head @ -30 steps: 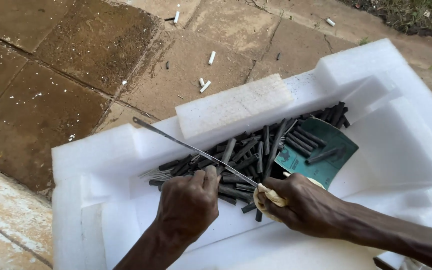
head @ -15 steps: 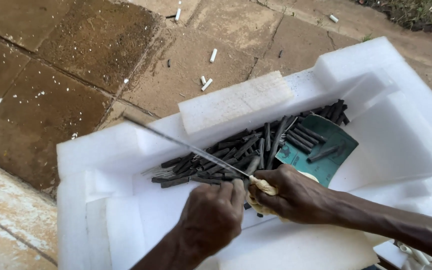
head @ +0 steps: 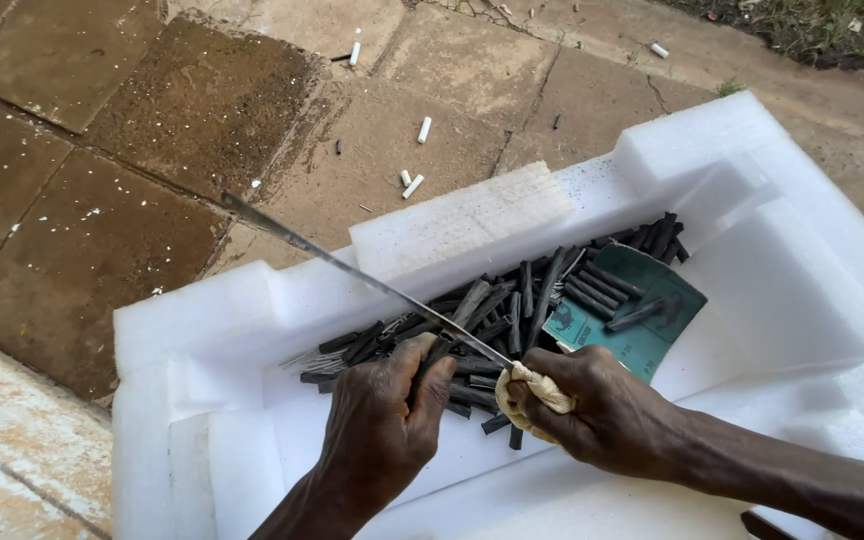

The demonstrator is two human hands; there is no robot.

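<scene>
A white foam tray [head: 752, 260] holds several black charcoal sticks [head: 522, 300] lying partly on a teal sheet [head: 642, 335]. My right hand [head: 592, 410] grips the cloth-wrapped handle [head: 537, 390] of a long thin blade [head: 352, 270], which points up and to the left over the tray's wall. My left hand [head: 382, 425] is closed over sticks at the near end of the pile, right beside the handle; its fingers hide what it pinches.
The tray rests on brown paving slabs [head: 152, 150]. Short white stubs [head: 417, 180] and a few dark bits lie scattered on the slabs beyond it. A raised foam block [head: 462, 225] forms the tray's far wall. Grass edges the top right.
The blade has swung a little further left and its tip has lifted. My left hand has shifted right, closer to the handle, and closed over the sticks.
</scene>
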